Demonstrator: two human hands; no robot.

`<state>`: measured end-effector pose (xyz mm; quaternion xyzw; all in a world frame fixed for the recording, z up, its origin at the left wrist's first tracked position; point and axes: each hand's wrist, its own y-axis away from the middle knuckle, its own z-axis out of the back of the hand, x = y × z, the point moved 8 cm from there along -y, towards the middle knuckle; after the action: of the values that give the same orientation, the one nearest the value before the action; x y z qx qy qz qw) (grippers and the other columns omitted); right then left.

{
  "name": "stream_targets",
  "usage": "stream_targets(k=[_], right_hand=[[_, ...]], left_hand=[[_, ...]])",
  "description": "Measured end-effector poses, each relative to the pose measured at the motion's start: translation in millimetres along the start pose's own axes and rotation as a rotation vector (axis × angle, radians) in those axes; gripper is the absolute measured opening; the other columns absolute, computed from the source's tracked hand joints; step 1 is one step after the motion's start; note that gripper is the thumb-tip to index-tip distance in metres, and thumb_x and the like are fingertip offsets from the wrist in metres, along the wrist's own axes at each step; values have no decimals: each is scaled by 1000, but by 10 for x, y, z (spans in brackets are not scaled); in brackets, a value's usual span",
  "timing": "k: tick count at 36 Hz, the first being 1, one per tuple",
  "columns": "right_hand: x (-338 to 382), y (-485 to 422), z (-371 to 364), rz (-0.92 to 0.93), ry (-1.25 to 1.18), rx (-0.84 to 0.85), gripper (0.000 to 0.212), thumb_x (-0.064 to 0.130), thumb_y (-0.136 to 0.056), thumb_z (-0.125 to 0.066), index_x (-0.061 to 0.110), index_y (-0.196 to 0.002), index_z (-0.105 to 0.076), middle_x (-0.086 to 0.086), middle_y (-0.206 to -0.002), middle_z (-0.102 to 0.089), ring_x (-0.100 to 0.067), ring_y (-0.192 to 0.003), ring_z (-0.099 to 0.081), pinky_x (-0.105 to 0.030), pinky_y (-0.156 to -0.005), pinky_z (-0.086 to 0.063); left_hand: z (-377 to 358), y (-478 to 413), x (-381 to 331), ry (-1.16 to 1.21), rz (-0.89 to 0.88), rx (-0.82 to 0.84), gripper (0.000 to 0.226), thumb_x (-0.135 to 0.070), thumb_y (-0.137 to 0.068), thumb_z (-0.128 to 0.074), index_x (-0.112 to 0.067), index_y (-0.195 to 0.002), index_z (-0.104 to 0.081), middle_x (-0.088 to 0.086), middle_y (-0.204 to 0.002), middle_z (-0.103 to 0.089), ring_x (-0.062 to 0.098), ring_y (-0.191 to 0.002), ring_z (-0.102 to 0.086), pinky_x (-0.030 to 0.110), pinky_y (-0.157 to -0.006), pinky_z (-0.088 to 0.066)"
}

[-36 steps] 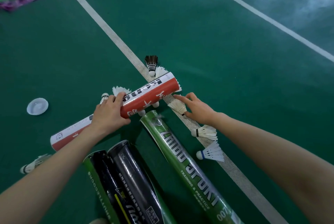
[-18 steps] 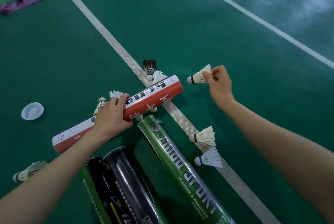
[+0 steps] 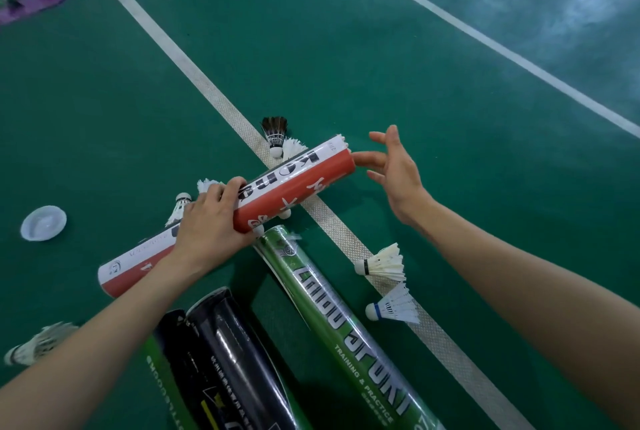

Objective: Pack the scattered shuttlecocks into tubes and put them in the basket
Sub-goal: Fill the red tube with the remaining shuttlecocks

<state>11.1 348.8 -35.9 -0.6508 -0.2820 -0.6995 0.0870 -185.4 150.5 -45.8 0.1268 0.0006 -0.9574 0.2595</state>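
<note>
Open green floor beyond the red-and-white tube; shuttlecocks and green tube crowding the near side.

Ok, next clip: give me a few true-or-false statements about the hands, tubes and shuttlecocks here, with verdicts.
1. The left hand grips the red and white tube. True.
2. The right hand holds a shuttlecock. False: it is open and empty at the tube's mouth.
3. A black-feathered shuttlecock lies beyond the red and white tube. True.
4. The green tube stands upright. False: it lies on the floor.
5. A white lid lies on the floor, left of the tubes. True.
</note>
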Motion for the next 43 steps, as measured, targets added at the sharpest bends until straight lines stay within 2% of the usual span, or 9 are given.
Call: stream_targets(k=[5, 9, 12, 16, 22, 26, 32, 35, 43], right_hand=[[-259, -173, -94, -21, 377, 28, 17, 24, -100, -44, 24, -112, -56, 2, -104, -66, -20, -102, -61, -35, -90, -47], [-499, -325, -417, -19, 741, 185, 20, 21, -97, -50, 19, -112, -64, -7, -129, -56, -16, -57, -49, -25, -51, -43], [-562, -388, -619, -23, 753, 231, 24, 18, -99, -47, 13, -114, -65, -10, -129, -57, -10, -64, -50, -22, -58, -43], [-610, -373, -697, -76, 736, 245, 28, 13, -99, -47, 7, -122, -62, -7, -129, -59, -19, -115, -55, -29, -95, -40], [-517, -448, -293, -54, 644, 4, 8, 10, -87, -64, 15, -92, -69, -6, -109, -67, -13, -89, -55, -23, -72, -41], [-169, -408, -19, 89, 531, -108, 16, 11, -90, -60, 18, -104, -56, 0, -105, -60, -9, -78, -54, -14, -61, -42], [292, -242, 31, 317, 426, -55, 40, 7, -93, -51, 18, -129, -40, 4, -106, -56, -14, -89, -58, -26, -86, -49], [408, -133, -27, 373, 517, -8, 40, 5, -95, -48, 17, -132, -39, 1, -103, -57, -16, -86, -56, -16, -80, -45], [567, 48, -123, 416, 646, 73, 37, 9, -98, -42, 16, -134, -36, -8, -99, -61, -30, -83, -59, -39, -77, -47]], left_hand=[[0, 69, 260, -42, 79, 57, 87, -38, -66, -75, -23, -138, -27, 7, -113, -48, 28, -105, -50, 43, -92, -42], [-53, 152, 449, -56, 134, 119, 86, -38, -67, -75, -23, -136, -26, 7, -115, -47, 27, -105, -50, 43, -91, -42], [-76, 189, 566, -44, 170, 151, 88, -38, -67, -75, -23, -138, -25, 7, -118, -47, 27, -106, -50, 43, -93, -42], [-77, 211, 627, -16, 181, 157, 89, -36, -67, -75, -23, -139, -24, 8, -120, -46, 27, -108, -50, 42, -95, -42], [-118, 182, 578, 14, 146, 158, 88, -37, -67, -75, -25, -137, -25, 6, -119, -46, 24, -106, -50, 43, -95, -42], [-107, 139, 457, 8, 105, 135, 85, -38, -66, -75, -25, -135, -27, 4, -113, -46, 24, -104, -49, 40, -92, -40], [-74, 79, 261, 14, 77, 93, 85, -36, -67, -75, -22, -137, -29, 6, -114, -47, 26, -104, -49, 41, -91, -40], [-32, 73, 177, 25, 57, 53, 86, -36, -66, -76, -19, -137, -31, 8, -115, -49, 29, -106, -50, 43, -90, -40], [96, 77, -15, 82, 13, -27, 85, -42, -68, -76, -17, -137, -34, 10, -119, -50, 29, -103, -50, 43, -88, -41]])
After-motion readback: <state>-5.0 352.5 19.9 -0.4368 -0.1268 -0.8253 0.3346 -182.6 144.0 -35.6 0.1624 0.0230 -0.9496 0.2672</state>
